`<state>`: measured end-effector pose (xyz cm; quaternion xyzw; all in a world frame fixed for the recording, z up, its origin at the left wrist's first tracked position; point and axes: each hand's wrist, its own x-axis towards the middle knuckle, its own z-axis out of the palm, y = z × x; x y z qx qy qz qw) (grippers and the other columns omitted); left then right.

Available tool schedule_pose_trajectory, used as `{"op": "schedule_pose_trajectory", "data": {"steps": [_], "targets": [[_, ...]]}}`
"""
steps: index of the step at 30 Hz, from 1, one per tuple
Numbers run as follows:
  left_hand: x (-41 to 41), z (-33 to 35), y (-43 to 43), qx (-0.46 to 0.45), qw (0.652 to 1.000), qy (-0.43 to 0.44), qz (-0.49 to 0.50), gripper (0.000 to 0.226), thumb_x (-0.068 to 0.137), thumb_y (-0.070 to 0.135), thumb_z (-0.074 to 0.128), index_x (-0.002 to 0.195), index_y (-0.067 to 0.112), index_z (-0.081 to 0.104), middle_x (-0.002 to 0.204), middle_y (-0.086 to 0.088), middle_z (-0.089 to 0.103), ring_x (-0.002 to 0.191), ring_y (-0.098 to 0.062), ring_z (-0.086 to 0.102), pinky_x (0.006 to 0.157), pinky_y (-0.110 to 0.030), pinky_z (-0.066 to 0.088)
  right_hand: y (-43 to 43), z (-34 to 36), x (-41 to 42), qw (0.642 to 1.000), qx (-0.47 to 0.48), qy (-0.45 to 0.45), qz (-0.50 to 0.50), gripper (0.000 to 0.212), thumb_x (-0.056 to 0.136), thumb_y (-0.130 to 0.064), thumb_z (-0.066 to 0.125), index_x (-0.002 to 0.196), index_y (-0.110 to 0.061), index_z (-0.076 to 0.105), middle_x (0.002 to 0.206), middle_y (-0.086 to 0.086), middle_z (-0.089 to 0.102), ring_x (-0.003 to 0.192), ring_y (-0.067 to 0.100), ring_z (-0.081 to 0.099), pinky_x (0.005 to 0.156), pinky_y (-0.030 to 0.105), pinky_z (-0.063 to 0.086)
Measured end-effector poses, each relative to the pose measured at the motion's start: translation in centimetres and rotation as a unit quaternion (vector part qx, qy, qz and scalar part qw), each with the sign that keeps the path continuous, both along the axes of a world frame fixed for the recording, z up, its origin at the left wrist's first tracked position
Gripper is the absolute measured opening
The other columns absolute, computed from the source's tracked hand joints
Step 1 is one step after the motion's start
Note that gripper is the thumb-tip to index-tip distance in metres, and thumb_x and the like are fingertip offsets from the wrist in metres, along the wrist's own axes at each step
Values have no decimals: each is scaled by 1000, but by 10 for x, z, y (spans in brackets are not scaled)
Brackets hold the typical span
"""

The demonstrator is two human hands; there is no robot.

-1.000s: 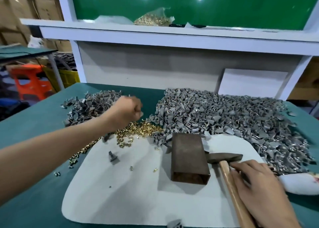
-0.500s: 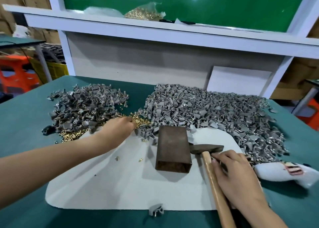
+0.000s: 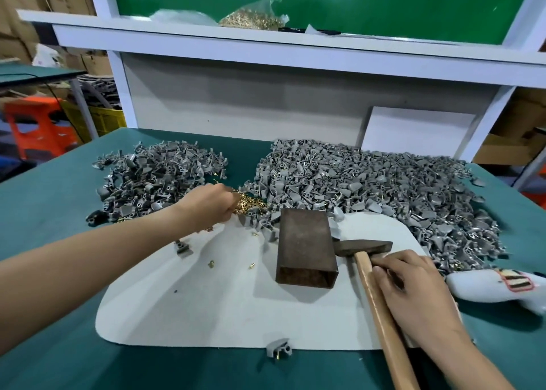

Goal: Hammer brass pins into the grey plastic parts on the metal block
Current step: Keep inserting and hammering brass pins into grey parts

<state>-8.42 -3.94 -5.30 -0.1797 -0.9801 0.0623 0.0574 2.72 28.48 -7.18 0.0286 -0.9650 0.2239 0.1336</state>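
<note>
A rusty metal block (image 3: 304, 242) lies on the white mat (image 3: 236, 310), its top bare. My left hand (image 3: 211, 203) reaches into a small heap of brass pins (image 3: 251, 205) left of the block, fingers curled down and pinching pins. The hammer lies right of the block, its head (image 3: 365, 246) touching the block's side and its wooden handle (image 3: 381, 315) pointing toward me. My right hand (image 3: 413, 295) rests beside the handle with straight fingertips on it. A large pile of grey plastic parts (image 3: 369, 188) spreads behind the block.
A smaller pile of grey parts (image 3: 159, 174) sits at the back left. Loose grey parts (image 3: 277, 349) (image 3: 183, 247) and stray pins (image 3: 211, 263) lie on the mat. A white glove (image 3: 496, 286) lies at the right. A bag of pins (image 3: 251, 19) sits on the shelf.
My left hand came down from above the table into the heap of brass pins. My right hand stayed on the hammer handle. The camera view shifted.
</note>
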Motion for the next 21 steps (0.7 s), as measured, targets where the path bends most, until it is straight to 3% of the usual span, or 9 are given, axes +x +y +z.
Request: {"op": "schedule_pose_trajectory", "data": {"steps": [2, 4, 6, 8, 10, 13, 16, 19, 21], "targets": [[1, 6, 2, 72, 997, 27, -10, 12, 94, 7, 49, 89, 7, 59, 86, -3, 60, 72, -17, 59, 70, -32, 53, 1, 11, 3, 986, -164, 16, -10, 18, 88, -10, 64, 94, -24, 73, 90, -7, 66, 82, 10, 59, 70, 16, 38], [9, 21, 12, 253, 965, 70, -14, 7, 89, 8, 61, 84, 12, 63, 75, 7, 61, 66, -3, 58, 65, -18, 51, -1, 28, 4, 947, -320, 34, -24, 21, 87, -8, 64, 85, -26, 73, 77, -10, 70, 73, 4, 63, 64, 13, 43], [28, 39, 38, 408, 908, 71, -56, 12, 84, 10, 69, 78, 20, 65, 65, 17, 60, 55, 5, 55, 56, -5, 43, -14, 44, 1, 887, -459, -33, 37, 17, 87, -5, 61, 89, -17, 74, 73, 2, 72, 64, 10, 65, 54, 15, 47], [47, 46, 71, 468, 876, 1, -114, 16, 82, 9, 71, 75, 23, 66, 61, 17, 61, 52, 8, 53, 53, -3, 37, -38, 55, -8, 826, -536, -143, 101, 18, 88, -2, 59, 98, -11, 72, 78, 13, 70, 61, 19, 66, 49, 20, 49], [60, 38, 97, 505, 853, -64, -117, 15, 82, 9, 71, 76, 21, 67, 68, 13, 65, 57, 8, 55, 58, -6, 41, -59, 59, -18, 842, -508, -145, 113, 23, 89, 5, 57, 101, -11, 69, 82, 14, 70, 59, 19, 66, 49, 21, 50], [60, 25, 109, 594, 796, -103, -60, 14, 84, 3, 69, 77, 15, 66, 75, 2, 68, 69, -3, 61, 72, -20, 51, -74, 57, -30, 904, -410, -69, 99, 30, 87, 8, 59, 88, -19, 72, 77, 6, 72, 62, 16, 67, 58, 25, 55], [56, 19, 106, 656, 743, -117, -57, 18, 85, 1, 67, 74, 15, 65, 65, 6, 65, 59, -4, 57, 59, -18, 49, -73, 55, -34, 938, -330, -18, 108, 30, 83, 3, 66, 85, -25, 74, 78, -6, 75, 74, 11, 70, 77, 33, 57], [57, 14, 106, 719, 677, -146, -58, 16, 87, 3, 66, 76, 14, 67, 65, 3, 64, 54, -6, 53, 53, -15, 44, -75, 56, -34, 954, -278, 42, 107, 26, 80, -3, 71, 84, -29, 75, 75, -17, 73, 69, 2, 69, 76, 28, 57], [58, 9, 109, 745, 647, -156, -54, 14, 87, 2, 65, 78, 12, 68, 65, 2, 64, 54, -7, 53, 55, -15, 45, -76, 53, -35, 957, -262, 69, 105, 25, 79, -3, 72, 84, -28, 76, 76, -16, 73, 68, 3, 69, 77, 31, 57]]}}
